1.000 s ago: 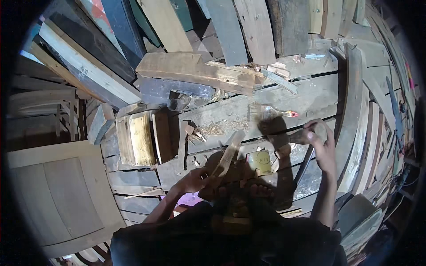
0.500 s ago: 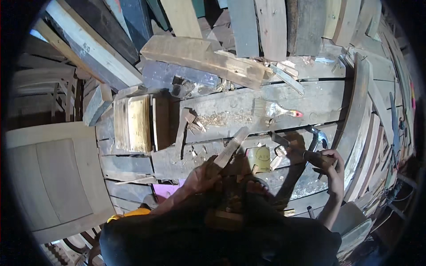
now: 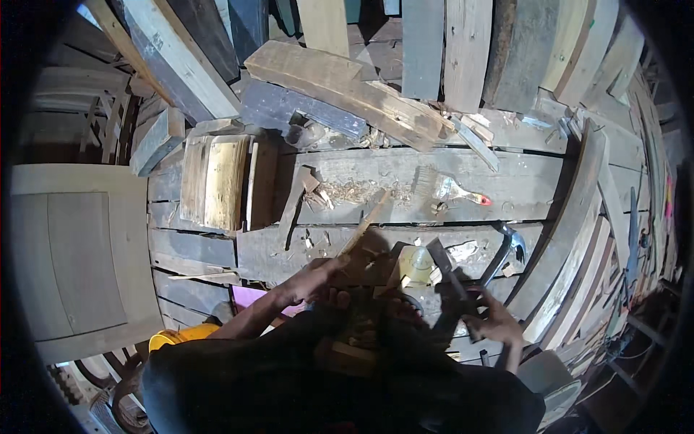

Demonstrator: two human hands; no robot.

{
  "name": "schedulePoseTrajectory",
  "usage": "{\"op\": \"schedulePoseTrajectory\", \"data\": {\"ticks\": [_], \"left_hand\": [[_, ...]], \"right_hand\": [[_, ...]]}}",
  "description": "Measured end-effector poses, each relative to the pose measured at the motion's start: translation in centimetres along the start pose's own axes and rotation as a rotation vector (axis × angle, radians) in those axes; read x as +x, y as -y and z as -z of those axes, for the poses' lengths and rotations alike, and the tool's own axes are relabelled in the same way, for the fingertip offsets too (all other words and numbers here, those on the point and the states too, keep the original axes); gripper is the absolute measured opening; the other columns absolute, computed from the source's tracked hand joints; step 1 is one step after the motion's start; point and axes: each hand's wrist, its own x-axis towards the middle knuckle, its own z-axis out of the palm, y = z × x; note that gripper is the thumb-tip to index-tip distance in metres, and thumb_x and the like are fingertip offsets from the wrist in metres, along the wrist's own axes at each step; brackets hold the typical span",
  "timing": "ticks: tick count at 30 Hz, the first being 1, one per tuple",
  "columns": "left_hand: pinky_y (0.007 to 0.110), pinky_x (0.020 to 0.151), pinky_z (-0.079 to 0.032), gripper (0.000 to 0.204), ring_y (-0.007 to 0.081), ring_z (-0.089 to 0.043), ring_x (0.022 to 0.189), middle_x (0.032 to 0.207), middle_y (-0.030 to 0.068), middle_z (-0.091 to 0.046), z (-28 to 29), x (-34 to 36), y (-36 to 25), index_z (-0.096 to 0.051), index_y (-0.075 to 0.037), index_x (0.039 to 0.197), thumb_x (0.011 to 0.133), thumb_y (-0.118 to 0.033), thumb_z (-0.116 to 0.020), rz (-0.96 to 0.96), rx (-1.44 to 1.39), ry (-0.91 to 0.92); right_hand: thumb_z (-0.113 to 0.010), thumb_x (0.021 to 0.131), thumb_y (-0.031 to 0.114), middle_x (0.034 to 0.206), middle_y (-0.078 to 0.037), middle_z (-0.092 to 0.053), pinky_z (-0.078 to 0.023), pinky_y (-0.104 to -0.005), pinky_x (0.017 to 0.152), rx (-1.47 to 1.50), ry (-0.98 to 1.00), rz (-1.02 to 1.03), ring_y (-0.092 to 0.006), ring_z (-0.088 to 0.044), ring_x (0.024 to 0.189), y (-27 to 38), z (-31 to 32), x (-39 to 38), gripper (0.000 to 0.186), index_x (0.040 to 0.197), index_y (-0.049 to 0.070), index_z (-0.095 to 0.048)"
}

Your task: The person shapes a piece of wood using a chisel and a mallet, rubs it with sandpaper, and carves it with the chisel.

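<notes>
My left hand (image 3: 312,282) is closed around the lower end of a narrow wooden piece (image 3: 366,226), whose tapered tip points away from me over the plank floor. My right hand (image 3: 499,322) grips a tool with a flat, straight-sided dark blade (image 3: 443,260), seemingly a chisel; its handle is in shadow. The blade is angled up and left, beside a small yellow piece (image 3: 418,266) lying between my feet and the planks. Just beyond my right hand lies a claw hammer (image 3: 515,242) with a blue-grey head.
A paintbrush (image 3: 452,190) lies beside scattered wood shavings (image 3: 354,194) on the planks (image 3: 340,163). Thick wooden blocks (image 3: 224,184) stand at the left, and a long beam (image 3: 347,90) crosses behind. A curved board (image 3: 575,239) borders the right side. A yellow container (image 3: 177,336) sits by my left leg.
My right hand has moved left and nearer my body, bringing the blade lower. The wooden piece in my left hand has turned edge-on, and that hand has shifted slightly left.
</notes>
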Motion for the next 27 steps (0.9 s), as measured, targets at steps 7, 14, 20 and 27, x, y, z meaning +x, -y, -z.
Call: {"op": "schedulePoseTrajectory", "data": {"ticks": [7,14,20,27], "left_hand": [[0.028,0.051,-0.037,0.052,0.0074,-0.045,0.059,0.072,-0.0038,-0.049,0.1,1.1,-1.7,-0.063,-0.007,0.105,0.105,-0.057,-0.05,-0.18,-0.018,-0.145],[0.041,0.067,-0.049,0.067,0.0225,-0.057,0.071,0.09,0.0092,-0.059,0.3,5.5,-1.0,-0.052,0.003,0.116,0.103,-0.063,-0.047,-0.413,0.223,-0.321],[0.056,0.075,-0.05,0.059,0.0494,-0.066,0.082,0.083,0.0321,-0.064,-3.2,4.0,-3.8,-0.05,0.006,0.104,0.103,-0.053,-0.054,-0.355,0.463,-0.451],[0.058,0.075,-0.049,0.063,0.0573,-0.064,0.088,0.084,0.0387,-0.063,-2.7,4.8,-3.4,-0.052,0.015,0.105,0.107,-0.048,-0.048,-0.427,0.553,-0.43]], "right_hand": [[-0.059,0.097,0.019,0.136,-0.028,-0.062,-0.046,-0.0473,0.108,0.091,-0.054,-0.116,-0.0445,-0.057,0.131,0.8,-4.6,1.5,0.067,0.158,0.012,-0.03],[-0.056,0.105,0.037,0.134,-0.031,-0.062,-0.048,-0.0497,0.104,-0.054,-0.197,-0.099,-0.0476,-0.06,0.125,10.2,-3.6,3.1,0.062,0.159,0.015,-0.034],[-0.052,0.107,0.039,0.151,-0.024,-0.052,-0.04,-0.0438,0.116,0.067,-0.076,0.188,-0.0393,-0.049,0.141,11.0,-5.5,9.0,0.063,0.163,0.02,-0.029],[-0.047,0.108,0.013,0.152,-0.02,-0.052,-0.038,-0.0348,0.114,0.271,-0.06,0.22,-0.0272,-0.049,0.141,10.8,-9.1,10.3,0.057,0.162,0.009,-0.03]]}}
